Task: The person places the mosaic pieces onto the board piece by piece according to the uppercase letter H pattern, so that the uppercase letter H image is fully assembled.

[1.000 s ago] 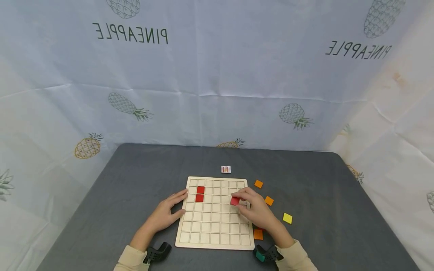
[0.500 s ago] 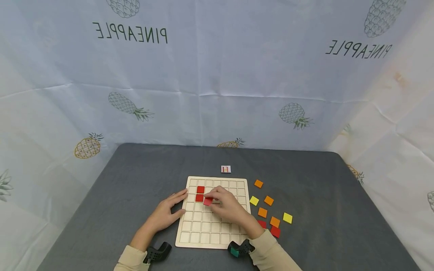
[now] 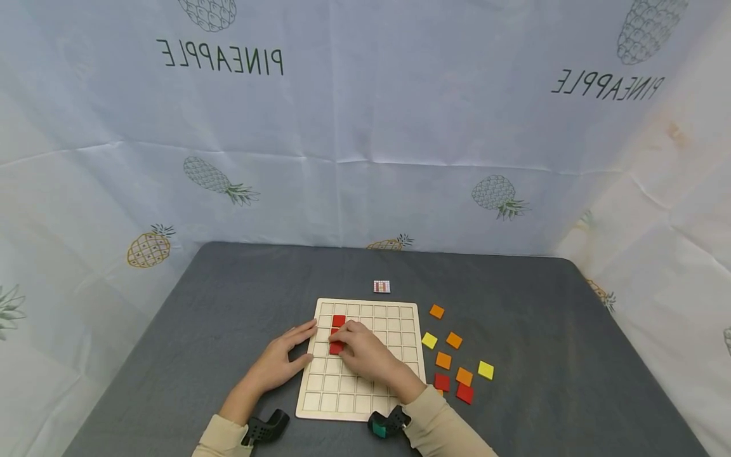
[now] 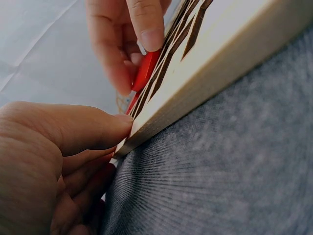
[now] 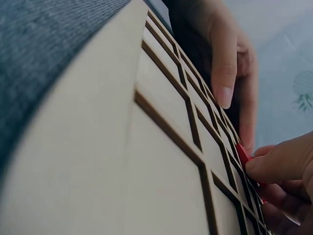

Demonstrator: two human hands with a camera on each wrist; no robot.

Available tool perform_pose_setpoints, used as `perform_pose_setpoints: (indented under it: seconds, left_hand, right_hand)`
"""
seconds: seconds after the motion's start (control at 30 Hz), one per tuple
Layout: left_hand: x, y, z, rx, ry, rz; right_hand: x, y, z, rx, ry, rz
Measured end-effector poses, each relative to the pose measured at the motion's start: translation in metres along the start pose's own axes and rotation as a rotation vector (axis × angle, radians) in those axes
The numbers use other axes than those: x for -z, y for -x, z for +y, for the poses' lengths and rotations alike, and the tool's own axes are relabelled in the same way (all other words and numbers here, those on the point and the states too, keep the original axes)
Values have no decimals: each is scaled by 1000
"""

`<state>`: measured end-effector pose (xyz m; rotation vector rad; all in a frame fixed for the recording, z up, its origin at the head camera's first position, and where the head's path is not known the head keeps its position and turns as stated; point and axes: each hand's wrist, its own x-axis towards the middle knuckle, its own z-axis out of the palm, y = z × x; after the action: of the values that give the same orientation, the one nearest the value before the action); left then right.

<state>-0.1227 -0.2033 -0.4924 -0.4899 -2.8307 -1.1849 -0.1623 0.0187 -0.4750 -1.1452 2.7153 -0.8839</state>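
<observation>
A pale wooden grid board (image 3: 361,385) lies on the table. Two red tiles are in its second column from the left, the upper one (image 3: 339,320) fully in view and the one below partly covered by fingers. My right hand (image 3: 365,352) pinches a red tile (image 3: 335,348) just below them, at the board's surface; the right wrist view shows this tile (image 5: 243,154) by the thumb. At the board's left edge rests my left hand (image 3: 278,360), its fingers spread and relaxed; in the left wrist view its thumb (image 4: 98,128) touches the rim.
Right of the board lie loose tiles: several orange (image 3: 454,340), two yellow (image 3: 485,370) and two red (image 3: 465,393). A small patterned card (image 3: 381,287) sits behind the board. A pineapple-print cloth (image 3: 365,114) hangs beyond the table.
My right hand has moved left across the board with its red tile, to below the other two red tiles. More loose tiles show at the right. My left hand has stayed in place.
</observation>
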Motion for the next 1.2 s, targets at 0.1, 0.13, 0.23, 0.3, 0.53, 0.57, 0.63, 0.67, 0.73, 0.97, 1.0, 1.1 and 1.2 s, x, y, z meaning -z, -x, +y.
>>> perform_pose_setpoints:
  seconds: [0.1,0.13,0.23,0.3,0.53,0.57,0.63,0.67,0.73,0.97,1.0,1.1,1.2]
  left_hand:
    - [-1,0,0,-4,-7,1]
    - [-1,0,0,-3,-5,3]
    - [-1,0,1,2,3,5]
    - [-1,0,1,2,5,6]
    - [-2,0,0,6,4,3]
    - [-2,0,0,5,0,2]
    - [-2,0,-1,5,4,-1]
    - [-2,1,-1,5,3,-1]
    - [-2,1,-2,4,5,0]
    - [-1,1,1,24,-1,-4]
    - [-1,1,1,24,-2,-6]
    - [-1,1,3,11,-7,-4]
    - [-1,1,3,1,-13,-2]
  right_hand:
    - [-2,1,-1,9,25,-1]
    - [-2,1,-1,12,30,-2]
    - [-4,2,-1,18,40,-2]
    - [-5,2,-1,18,41,0]
    - [-4,5,0,-3,31,-2]
    - [-3,6,-1,-5,30,1]
    - [0,8,-2,-6,24,7]
    - [2,9,-3,-8,17,9]
    - [7,12,-4,-21,-4,12]
    - [26,32,1,-25,-63,69]
    - [29,36,2,-22,-67,79]
    - [38,50,8,-20,-78,112]
    - [47,66,17,-22,-82,145]
